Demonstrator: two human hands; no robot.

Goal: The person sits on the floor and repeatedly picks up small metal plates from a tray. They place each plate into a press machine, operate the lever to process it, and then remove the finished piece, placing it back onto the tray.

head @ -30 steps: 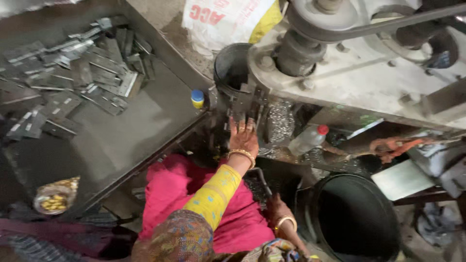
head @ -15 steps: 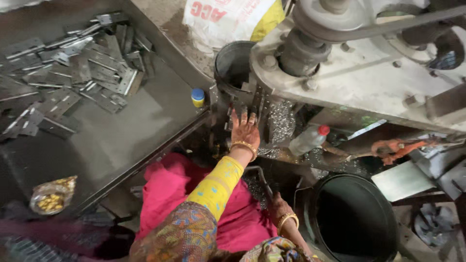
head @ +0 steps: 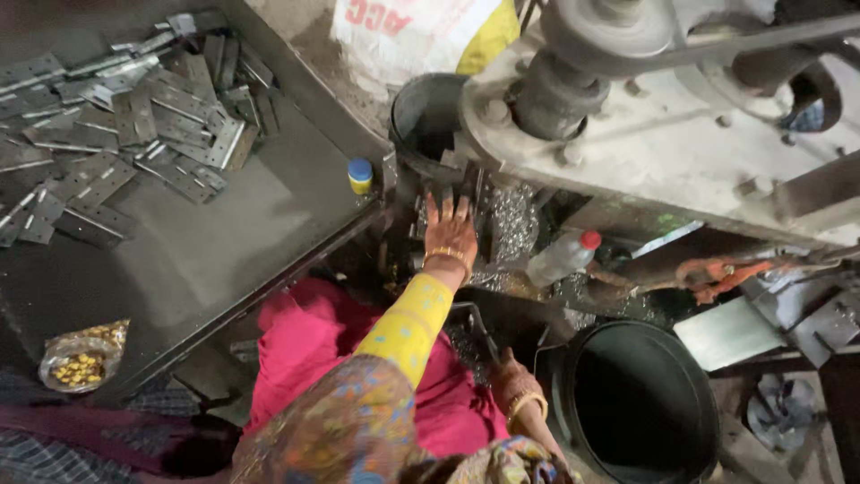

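1. The left hand (head: pixel 451 235) is reaching far forward, fingers spread flat and released, pressing on the metal pieces at the press die (head: pixel 448 193) under the grey machine body (head: pixel 645 152). It is grasping nothing that shows.
2. The right hand (head: pixel 512 384) is sitting low and near, beside the dark round bin (head: pixel 640 403). Its fingers are hidden; I cannot tell whether they are clenched or loose.
3. The work pieces, flat metal hinges (head: pixel 116 134), are lying heaped at the far left of the dark steel table (head: pixel 215 260), well apart from both hands.
4. Risk: the fingers are lying right in the die area. If the press cycles, a crush looks likely.
5. Risk: the pulley and belt (head: pixel 618 27) are running bare above the hand. The loose yellow sleeve (head: pixel 408 323) or the bangles could be getting caught, in my judgement.
6. Risk: shiny metal swarf (head: pixel 511 224) is lying around the die; bare skin could be getting cut.
7. Packages: a white sack (head: pixel 421 31) with red print and a yellow corner is leaning far centre; a small yellow jar with a blue cap (head: pixel 360 176) is standing at the table's right edge; a clear plastic bottle with a red cap (head: pixel 560 260) is lying tilted right of the hand; a clear bag of yellow snack (head: pixel 79 363) is sitting near left.
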